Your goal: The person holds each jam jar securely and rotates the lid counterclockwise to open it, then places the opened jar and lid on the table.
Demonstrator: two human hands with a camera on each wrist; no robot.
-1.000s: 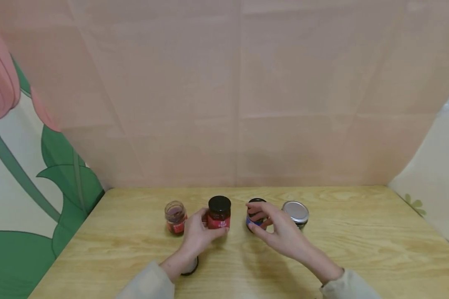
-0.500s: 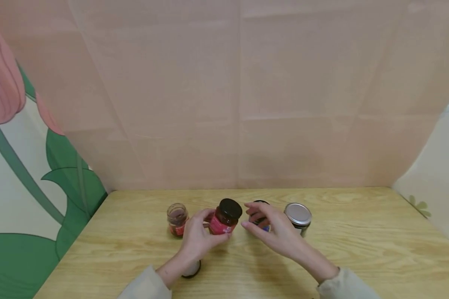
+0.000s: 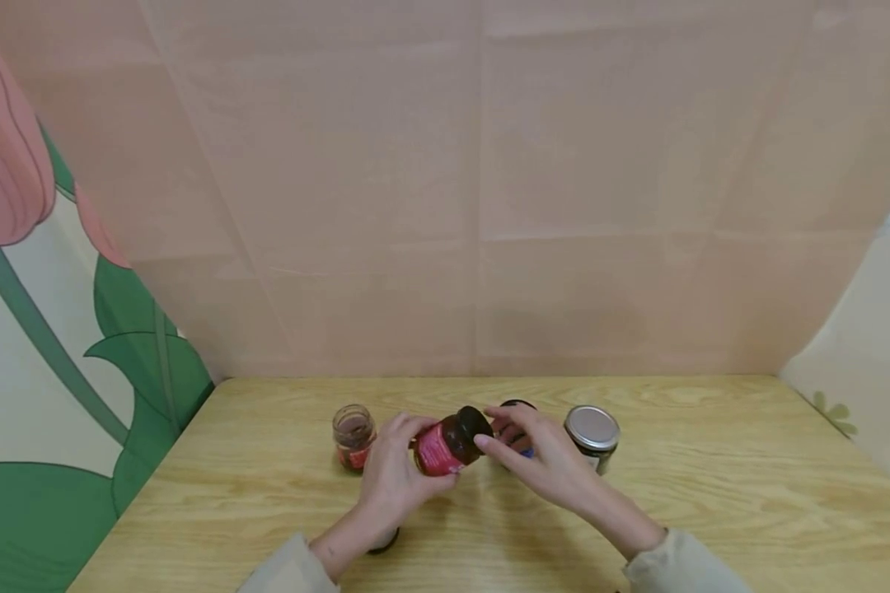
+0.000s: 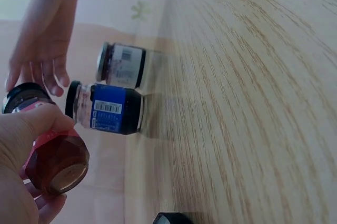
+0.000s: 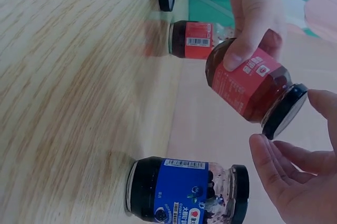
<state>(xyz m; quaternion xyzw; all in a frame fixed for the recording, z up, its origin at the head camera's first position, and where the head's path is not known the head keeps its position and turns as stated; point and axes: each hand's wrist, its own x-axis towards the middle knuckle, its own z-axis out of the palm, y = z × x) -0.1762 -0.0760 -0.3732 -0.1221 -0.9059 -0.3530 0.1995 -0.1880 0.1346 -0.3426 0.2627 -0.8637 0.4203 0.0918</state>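
Leaning rightward, the jar (image 3: 442, 450) is clamped in my left hand (image 3: 393, 478), its long axis aiming the lid (image 3: 475, 423) at my right hand (image 3: 549, 461), whose fingers stand parted; from here I can't tell whether they touch it. The table (image 3: 682, 511) lies below.

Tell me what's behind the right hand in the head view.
Behind the right hand stands the blue-labelled jar: part of its black lid and some blue show; fingers hide much of it. The silver-lidded jar shows too, its lower left covered.
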